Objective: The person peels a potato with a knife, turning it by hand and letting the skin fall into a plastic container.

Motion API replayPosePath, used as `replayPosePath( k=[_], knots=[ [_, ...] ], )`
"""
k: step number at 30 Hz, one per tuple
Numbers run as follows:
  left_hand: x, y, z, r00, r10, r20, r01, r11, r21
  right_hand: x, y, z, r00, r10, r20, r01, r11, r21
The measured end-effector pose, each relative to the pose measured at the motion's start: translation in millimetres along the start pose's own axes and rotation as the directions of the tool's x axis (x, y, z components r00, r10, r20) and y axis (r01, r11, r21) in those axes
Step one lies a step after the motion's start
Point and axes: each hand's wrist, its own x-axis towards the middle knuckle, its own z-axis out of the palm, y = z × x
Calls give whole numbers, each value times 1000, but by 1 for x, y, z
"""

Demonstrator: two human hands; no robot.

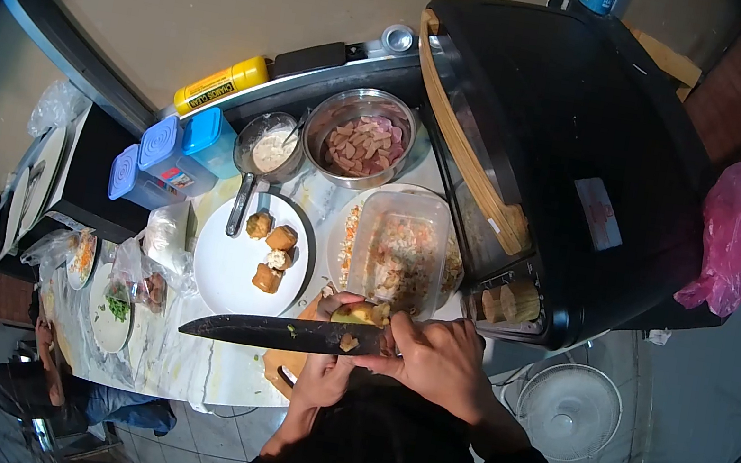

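My right hand (439, 362) is closed on a large dark knife (264, 332), whose blade points left across the view. Behind the blade, my left hand (324, 380) holds a yellow-green piece of food (356, 314), partly hidden by the knife. Small bits stick to the blade. Just beyond the hands lies a clear plastic tub (405, 227) with chopped, mixed food, resting over a plate. Under the blade is a wooden board (282, 364). To the left, a white plate (215, 280) carries several brown stuffed pieces (281, 237).
A metal bowl of cut meat (365, 142) and a small pan of white paste (274, 148) stand behind the plate. Blue-lidded containers (161, 143) are at left, a big black appliance (575, 147) at right. A seated person (31, 387) is at lower left.
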Motion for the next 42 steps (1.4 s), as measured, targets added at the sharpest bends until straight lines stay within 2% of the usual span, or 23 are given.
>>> replayPosePath(
  k=[4,6,10,12,14,15,16,17,18,20,21,23,27,29,33,35,36,38,42],
  knots=[
    [-1,0,0,1000,4,18,-4,1000,-1,1,-2,-2,1000,-3,-16,3,1000,-28],
    [-2,5,3,991,-120,-62,110,982,-151,-1,-1,-3,1000,15,-6,-15,1000,21],
    [-4,10,2,997,-71,10,71,997,-19,-2,2,-9,999,9,47,-8,1000,-24],
    [-11,22,12,916,-363,170,398,875,-276,2,5,-9,998,60,8,-61,997,52],
    [-6,22,15,922,-366,130,388,868,-310,3,6,-10,996,84,-20,-82,993,88],
    [1,15,8,987,-135,93,139,989,-46,2,5,-10,998,62,-4,-61,996,67],
    [6,11,5,987,107,118,-131,967,220,0,4,-10,999,38,16,-38,998,45],
    [3,11,6,998,3,66,-8,997,73,-2,3,-10,999,33,17,-33,998,44],
    [3,8,6,998,8,62,-13,997,75,-2,2,-9,998,60,20,-61,997,37],
    [2,1,5,998,48,-35,-41,979,198,-3,2,-7,996,91,20,-92,995,33],
    [3,2,5,998,47,-34,-40,979,198,-3,3,-6,996,86,-7,-86,995,46],
    [6,7,6,999,38,-39,-37,999,22,-5,4,-4,996,80,-34,-78,995,57],
    [4,-4,-1,999,1,42,2,998,-65,-10,3,-2,999,38,-22,-37,998,44],
    [3,-1,2,996,-94,1,94,991,-97,-10,3,-1,1000,19,-20,-19,999,33],
    [3,0,1,995,-102,3,101,977,-189,-7,0,-4,999,36,-16,-36,999,2],
    [0,-6,-1,985,-165,-56,141,942,-303,-5,0,-4,999,52,-14,-52,999,-1],
    [-1,-9,-2,985,-166,-55,142,942,-303,-5,2,-2,998,57,-27,-57,998,6],
    [-4,-13,-4,983,-171,-65,157,971,-178,-6,2,-1,997,63,-39,-63,998,14],
    [-4,-16,-2,989,-133,-63,125,985,-122,-7,0,0,999,46,-8,-46,999,-10]
  ],
)
